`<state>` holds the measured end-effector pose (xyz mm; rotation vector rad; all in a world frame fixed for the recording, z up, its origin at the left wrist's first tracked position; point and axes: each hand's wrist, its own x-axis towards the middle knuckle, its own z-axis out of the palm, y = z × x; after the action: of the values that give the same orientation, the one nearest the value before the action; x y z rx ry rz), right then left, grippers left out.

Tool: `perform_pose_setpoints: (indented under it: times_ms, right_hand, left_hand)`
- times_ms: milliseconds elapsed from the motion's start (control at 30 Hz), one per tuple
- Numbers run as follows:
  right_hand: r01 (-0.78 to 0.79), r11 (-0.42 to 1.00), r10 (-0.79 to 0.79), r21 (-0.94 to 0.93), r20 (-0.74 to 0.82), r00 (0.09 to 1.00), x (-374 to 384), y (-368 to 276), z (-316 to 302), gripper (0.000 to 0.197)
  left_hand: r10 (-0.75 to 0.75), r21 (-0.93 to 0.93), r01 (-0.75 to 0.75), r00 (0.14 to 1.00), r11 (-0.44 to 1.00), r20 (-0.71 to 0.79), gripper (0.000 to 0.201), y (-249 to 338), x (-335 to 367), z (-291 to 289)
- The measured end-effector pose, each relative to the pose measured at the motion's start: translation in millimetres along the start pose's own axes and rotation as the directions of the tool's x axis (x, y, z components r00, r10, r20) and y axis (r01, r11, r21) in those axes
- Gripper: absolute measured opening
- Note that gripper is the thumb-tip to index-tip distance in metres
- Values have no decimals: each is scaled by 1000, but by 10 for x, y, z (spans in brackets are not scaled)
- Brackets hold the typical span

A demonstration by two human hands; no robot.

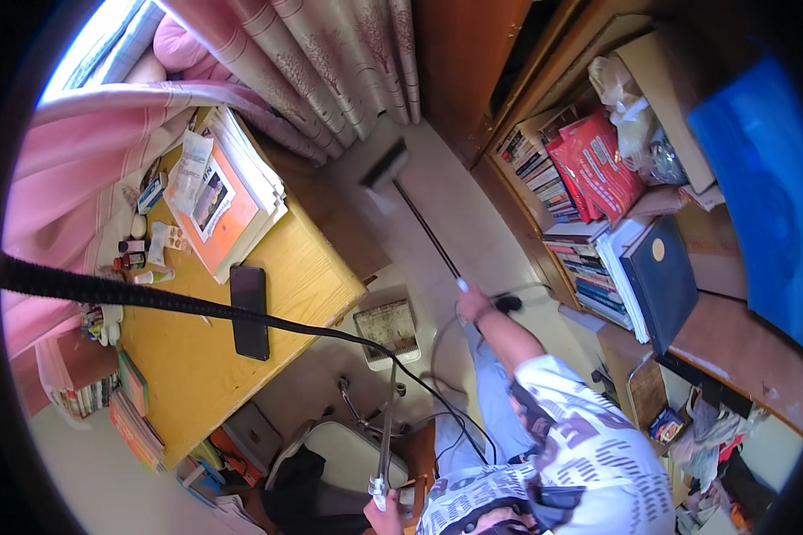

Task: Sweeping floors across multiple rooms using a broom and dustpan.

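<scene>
A broom (426, 230) reaches away from me across the floor, its dark-bristled head flat near the foot of the curtain. My right hand (475, 305) is closed round the white end of its handle. Low in the view, my left hand (385, 514) grips the clear top of a long-handled dustpan (408, 355). The pan stands on the floor beside the desk, and its inside looks stained. A black cable crosses the view in front of the dustpan's handle.
On the left is a yellow wooden desk (305, 267) with a phone (250, 312), papers and small bottles. A bookshelf (544, 223) lines the right. A chair (348, 446) stands near my left arm. Pink curtains (321, 71) hang at the back, and cables lie by my feet.
</scene>
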<state>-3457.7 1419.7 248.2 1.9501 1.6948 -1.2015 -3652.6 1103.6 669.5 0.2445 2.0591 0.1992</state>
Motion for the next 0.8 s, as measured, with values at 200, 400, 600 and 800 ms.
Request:
perform_pose_setpoints:
  times_ms: [200,400,600,800]
  right_hand:
    - [-327,936,345,-128,167,924,-2995,1905,-276,38]
    - [-599,786,618,-154,161,769,-4811,2899,263,43]
    - [-542,840,543,-31,83,836,-5531,2426,-30,43]
    - [-346,902,377,257,-81,923,-4164,2280,253,39]
  left_hand:
    - [173,-319,-196,980,927,-100,26,7,191,-281]
    - [356,-221,-342,934,913,24,23,-318,532,-504]
    - [401,-270,-366,912,890,86,25,-504,594,-510]
    - [349,-260,-311,930,914,113,22,-649,481,-185]
